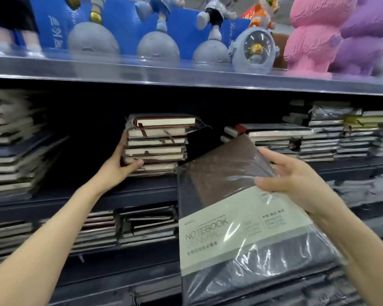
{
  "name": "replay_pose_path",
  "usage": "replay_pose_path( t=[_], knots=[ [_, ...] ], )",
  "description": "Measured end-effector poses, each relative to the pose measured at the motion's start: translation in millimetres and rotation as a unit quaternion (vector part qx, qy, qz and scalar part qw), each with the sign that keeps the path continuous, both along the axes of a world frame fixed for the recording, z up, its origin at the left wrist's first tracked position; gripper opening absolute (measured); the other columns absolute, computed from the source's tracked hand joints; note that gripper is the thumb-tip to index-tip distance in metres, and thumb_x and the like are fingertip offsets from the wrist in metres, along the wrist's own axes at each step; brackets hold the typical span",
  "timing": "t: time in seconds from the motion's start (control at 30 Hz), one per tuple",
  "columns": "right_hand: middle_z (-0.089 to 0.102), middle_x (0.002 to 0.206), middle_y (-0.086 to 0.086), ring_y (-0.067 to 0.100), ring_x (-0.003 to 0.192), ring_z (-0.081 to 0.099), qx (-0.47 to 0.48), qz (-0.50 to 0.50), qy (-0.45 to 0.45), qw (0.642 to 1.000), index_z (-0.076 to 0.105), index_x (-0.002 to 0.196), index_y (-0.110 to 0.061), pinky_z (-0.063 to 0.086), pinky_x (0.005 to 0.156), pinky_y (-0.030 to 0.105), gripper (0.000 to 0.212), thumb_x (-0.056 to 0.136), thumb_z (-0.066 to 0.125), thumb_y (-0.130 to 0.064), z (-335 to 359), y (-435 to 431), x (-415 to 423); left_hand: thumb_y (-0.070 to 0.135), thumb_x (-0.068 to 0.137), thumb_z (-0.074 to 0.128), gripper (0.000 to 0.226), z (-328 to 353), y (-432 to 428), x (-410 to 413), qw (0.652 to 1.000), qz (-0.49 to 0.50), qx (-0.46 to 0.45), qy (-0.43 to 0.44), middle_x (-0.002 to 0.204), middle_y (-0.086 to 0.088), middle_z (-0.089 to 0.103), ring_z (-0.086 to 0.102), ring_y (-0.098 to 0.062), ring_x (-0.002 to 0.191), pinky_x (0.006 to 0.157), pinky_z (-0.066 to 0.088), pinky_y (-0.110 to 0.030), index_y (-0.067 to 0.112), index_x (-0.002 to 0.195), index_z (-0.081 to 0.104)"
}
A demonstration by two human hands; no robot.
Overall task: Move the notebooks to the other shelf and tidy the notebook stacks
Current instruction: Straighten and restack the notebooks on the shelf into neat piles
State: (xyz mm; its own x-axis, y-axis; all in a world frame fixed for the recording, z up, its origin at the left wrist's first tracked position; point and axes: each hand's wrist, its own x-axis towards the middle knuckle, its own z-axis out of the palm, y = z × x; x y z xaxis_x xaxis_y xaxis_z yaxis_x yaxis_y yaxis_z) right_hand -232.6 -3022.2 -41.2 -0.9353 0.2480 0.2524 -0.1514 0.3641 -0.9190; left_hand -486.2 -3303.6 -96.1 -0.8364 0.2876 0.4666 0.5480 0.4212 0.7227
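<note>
A grey upper shelf is lined with astronaut figurines on domes — blue boxes are set behind, and a pink figure and a purple figure are stood at the right. Dark shelving is seen below.

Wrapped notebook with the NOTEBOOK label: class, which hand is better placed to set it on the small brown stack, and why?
Right, probably. The right hand grips the wrapped notebook, just right of the brown stack. The left hand holds that stack's left side, so it is not free.

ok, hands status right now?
Left hand: gripping the side of the notebook stack.
Right hand: holding a wrapped notebook.
</note>
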Motion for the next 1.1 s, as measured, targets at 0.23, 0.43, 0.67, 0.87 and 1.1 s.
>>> replay_pose_path(
  t=[0.23, 0.43, 0.67, 0.87, 1.1],
  knots=[
    [0.076, 0.092, -0.005, 0.017, 0.077, 0.073, -0.038, 0.085, -0.042, 0.995, 0.058, 0.117, -0.032, 0.054, 0.056, 0.018, 0.059, 0.066, 0.067, -0.004, 17.6, -10.3, 35.9, 0.068, 0.086, 0.04, 0.082, 10.7, -10.4, 30.8, 0.994, -0.007, 0.051, -0.095, 0.152, 0.001, 0.031, 0.03, -0.018, 0.139, 0.115, 0.021, -0.03, 0.036, 0.15, 0.0],
    [0.072, 0.106, -0.009, 0.014, 0.091, 0.071, -0.06, 0.128, -0.022, 0.99, 0.044, 0.139, -0.027, 0.054, 0.071, 0.021, 0.076, 0.068, 0.068, -0.009, -11.2, -58.4, 15.7, 0.069, 0.089, 0.028, 0.067, 6.4, -58.5, 111.8, 0.966, 0.104, 0.159, -0.178, 0.103, -0.011, 0.066, 0.064, -0.031, 0.098, 0.085, 0.053, -0.043, 0.014, 0.111, 0.059],
    [0.071, 0.113, -0.003, 0.018, 0.098, 0.07, -0.164, 0.199, 0.003, 0.966, 0.038, 0.144, -0.021, 0.055, 0.074, 0.023, 0.07, 0.083, 0.061, 0.005, -46.1, -152.6, -33.9, 0.054, 0.08, 0.06, 0.055, 3.8, -116.7, 194.9, 0.927, 0.024, 0.238, -0.288, 0.11, -0.006, 0.07, 0.068, -0.025, 0.096, 0.076, 0.053, -0.037, 0.014, 0.117, 0.062],
    [0.066, 0.117, -0.007, 0.008, 0.086, 0.068, -0.096, 0.187, 0.026, 0.977, 0.055, 0.13, -0.021, 0.055, 0.069, 0.02, 0.041, 0.092, 0.059, -0.008, -43.1, -208.6, -78.1, 0.007, 0.081, 0.07, 0.039, 12.3, -154.7, 200.8, 0.913, 0.087, 0.321, -0.238, 0.098, -0.014, 0.072, 0.071, -0.033, 0.077, 0.059, 0.057, -0.042, 0.018, 0.116, 0.057],
    [0.07, 0.1, 0.002, 0.014, 0.092, 0.065, 0.287, -0.012, 0.322, 0.902, 0.072, 0.103, -0.008, 0.05, 0.083, 0.027, 0.022, 0.092, 0.057, -0.021, -27.9, -203.4, -140.1, 0.003, 0.077, 0.073, 0.055, 3.7, -166.8, 199.5, 0.95, 0.126, 0.253, -0.132, 0.104, 0.0, 0.071, 0.069, -0.023, 0.094, 0.086, 0.053, -0.045, 0.043, 0.11, 0.057]
  ],
)
